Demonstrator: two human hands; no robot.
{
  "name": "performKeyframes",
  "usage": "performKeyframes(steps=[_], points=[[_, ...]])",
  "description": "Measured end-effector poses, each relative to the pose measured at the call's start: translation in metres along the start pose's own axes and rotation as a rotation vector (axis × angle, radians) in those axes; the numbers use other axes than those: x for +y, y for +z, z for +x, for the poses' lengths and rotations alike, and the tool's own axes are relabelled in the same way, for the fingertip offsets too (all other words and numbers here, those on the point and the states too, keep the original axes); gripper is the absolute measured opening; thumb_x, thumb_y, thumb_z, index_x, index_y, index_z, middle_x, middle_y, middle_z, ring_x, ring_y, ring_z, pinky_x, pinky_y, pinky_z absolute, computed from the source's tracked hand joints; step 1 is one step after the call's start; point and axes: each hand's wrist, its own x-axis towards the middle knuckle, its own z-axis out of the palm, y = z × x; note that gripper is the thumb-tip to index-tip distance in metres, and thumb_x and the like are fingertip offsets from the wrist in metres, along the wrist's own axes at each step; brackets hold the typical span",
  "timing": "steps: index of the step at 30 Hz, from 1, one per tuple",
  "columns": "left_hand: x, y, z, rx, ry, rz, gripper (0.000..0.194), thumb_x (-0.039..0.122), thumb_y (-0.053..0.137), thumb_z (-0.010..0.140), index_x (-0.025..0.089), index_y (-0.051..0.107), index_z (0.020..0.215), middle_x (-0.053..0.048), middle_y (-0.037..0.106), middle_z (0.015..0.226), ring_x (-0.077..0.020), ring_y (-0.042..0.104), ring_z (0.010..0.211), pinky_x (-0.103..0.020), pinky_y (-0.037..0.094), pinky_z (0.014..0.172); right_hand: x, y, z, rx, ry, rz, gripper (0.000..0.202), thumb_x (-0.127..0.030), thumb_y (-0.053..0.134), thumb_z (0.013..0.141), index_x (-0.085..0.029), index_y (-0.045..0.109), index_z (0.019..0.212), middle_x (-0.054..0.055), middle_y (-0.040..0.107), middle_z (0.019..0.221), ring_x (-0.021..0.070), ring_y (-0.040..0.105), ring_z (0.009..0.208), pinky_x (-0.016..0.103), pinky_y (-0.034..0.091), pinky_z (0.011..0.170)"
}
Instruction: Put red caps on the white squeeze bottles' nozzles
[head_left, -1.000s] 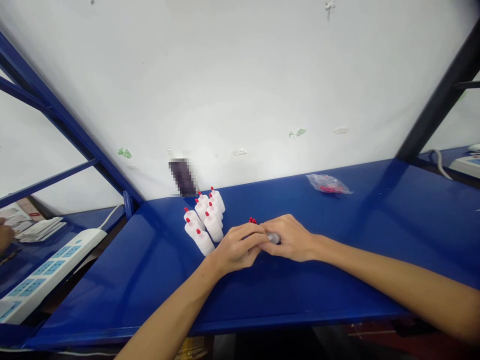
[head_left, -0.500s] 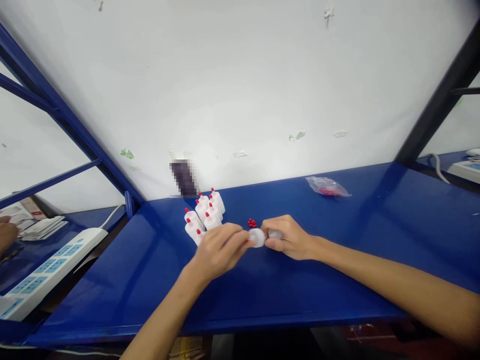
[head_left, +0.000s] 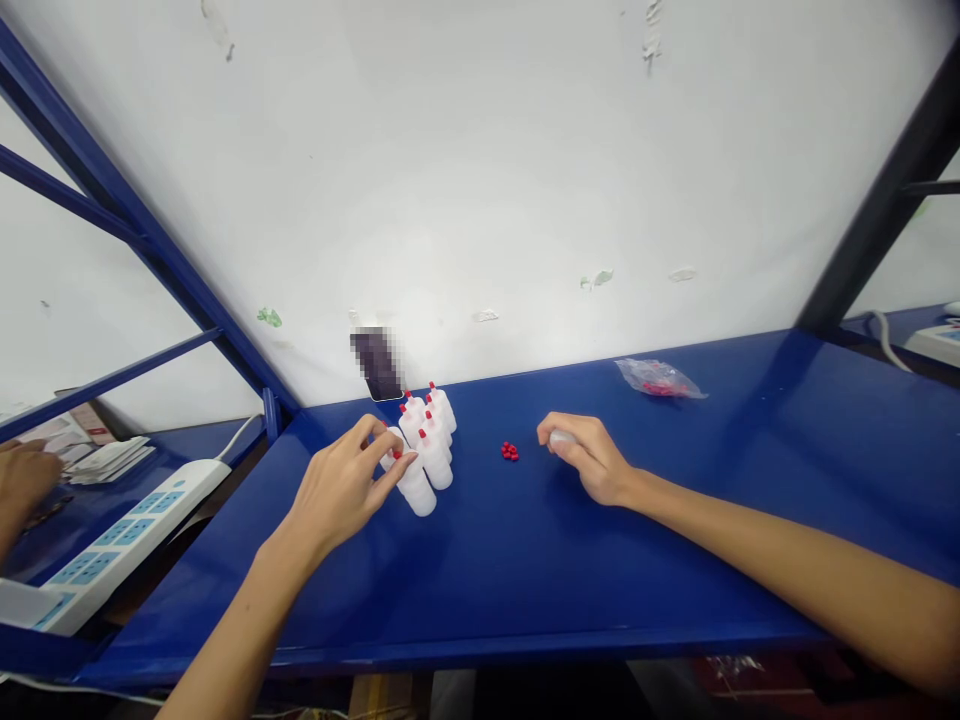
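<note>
My left hand (head_left: 352,475) is at the near left of a cluster of white plastic bottles (head_left: 439,465) with small red tips. Its thumb and fingers close around the red tip of the nearest bottle (head_left: 420,495), which stands tilted or upright; I cannot tell which. My right hand (head_left: 589,455) is curled around a pale, translucent piece (head_left: 561,439), mostly hidden in the fingers, above the blue table. Between the hands lies a small pile of red caps (head_left: 510,452).
A clear plastic bag (head_left: 660,380) with red pieces lies at the back right of the blue table (head_left: 480,580). A dark phone-like object (head_left: 379,365) leans on the wall. At left are a white power strip (head_left: 120,545) and another person's hand (head_left: 30,485).
My left hand has moved left from beside my right hand to the cluster, carrying the white bottle. My right hand has shifted slightly right and up, still around the pale piece.
</note>
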Motion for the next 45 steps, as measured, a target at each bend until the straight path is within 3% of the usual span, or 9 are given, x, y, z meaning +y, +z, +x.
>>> performKeyframes(steps=[3,6,10,15,20,29,33,36,45], points=[[-0.002,-0.002,0.003,-0.01,0.013,-0.008,0.027,0.04,0.046,0.098,0.02,0.064,0.096,-0.003,0.058,0.09,-0.0144,0.057,0.067,-0.027,0.043,0.062,0.0,0.003,0.003,-0.055,0.126,0.049,0.017,-0.025,0.039,0.088,-0.019,0.055,0.084,0.0,0.054,0.072,0.0155,0.048,0.064,0.029,0.035,0.063],[0.0,-0.01,0.004,0.112,0.012,-0.045,0.02,0.035,0.052,0.096,0.02,0.065,0.096,-0.002,0.062,0.085,-0.0157,0.055,0.067,-0.031,0.04,0.066,-0.001,0.005,0.006,-0.082,0.262,0.106,0.013,-0.024,0.043,0.085,-0.019,0.055,0.088,-0.001,0.055,0.074,0.0149,0.048,0.065,0.028,0.035,0.062],[0.035,-0.012,0.006,0.246,0.073,-0.238,0.015,0.025,0.053,0.094,0.019,0.062,0.083,0.004,0.058,0.062,-0.0121,0.048,0.054,-0.033,0.036,0.069,0.004,0.007,0.01,-0.089,0.377,0.143,0.012,-0.025,0.048,0.08,-0.018,0.057,0.083,-0.001,0.059,0.074,0.0157,0.051,0.068,0.028,0.038,0.065],[0.098,0.027,0.026,-0.054,0.113,-0.288,0.015,0.025,0.048,0.096,0.019,0.062,0.096,0.0,0.064,0.068,-0.0165,0.055,0.059,-0.032,0.043,0.066,0.009,0.007,0.011,-0.105,0.371,0.138,0.012,-0.026,0.048,0.079,-0.018,0.056,0.075,-0.002,0.055,0.065,0.0148,0.05,0.062,0.026,0.038,0.061],[0.11,0.062,0.055,-0.334,-0.014,-0.067,0.018,0.015,0.045,0.095,0.016,0.058,0.108,-0.01,0.061,0.101,-0.0209,0.063,0.072,-0.032,0.049,0.061,0.006,0.006,0.009,-0.086,0.316,0.082,0.015,-0.026,0.047,0.081,-0.018,0.054,0.071,-0.003,0.051,0.064,0.0132,0.047,0.06,0.024,0.037,0.058],[0.104,0.078,0.044,-0.351,0.005,-0.076,0.02,0.017,0.039,0.1,0.016,0.056,0.112,-0.008,0.059,0.1,-0.0191,0.064,0.077,-0.03,0.053,0.065,0.003,0.007,0.009,-0.087,0.287,-0.077,0.013,-0.025,0.049,0.079,-0.018,0.055,0.069,-0.002,0.054,0.063,0.0143,0.047,0.06,0.026,0.033,0.059],[0.103,0.082,0.044,-0.344,-0.011,-0.141,0.02,0.02,0.038,0.101,0.017,0.057,0.108,-0.007,0.06,0.097,-0.0175,0.064,0.074,-0.029,0.052,0.064,0.001,0.005,0.008,-0.16,0.304,-0.218,0.008,-0.024,0.05,0.082,-0.02,0.058,0.082,-0.004,0.056,0.064,0.0136,0.047,0.058,0.025,0.03,0.059],[0.101,0.083,0.043,-0.296,-0.01,-0.223,0.017,0.02,0.041,0.101,0.017,0.057,0.102,-0.005,0.06,0.096,-0.0161,0.064,0.074,-0.028,0.052,0.066,-0.001,0.003,0.008,-0.23,0.239,-0.323,0.011,-0.025,0.048,0.088,-0.022,0.058,0.091,-0.002,0.061,0.073,0.0146,0.05,0.064,0.026,0.029,0.061],[0.106,0.082,0.038,0.159,0.063,-0.589,0.007,0.018,0.054,0.092,0.018,0.061,0.093,0.0,0.064,0.073,-0.0111,0.058,0.056,-0.022,0.048,0.054,-0.015,0.003,0.007,-0.325,0.112,-0.487,0.012,-0.03,0.05,0.086,-0.02,0.054,0.08,0.001,0.062,0.074,0.0164,0.049,0.063,0.028,0.025,0.061]])
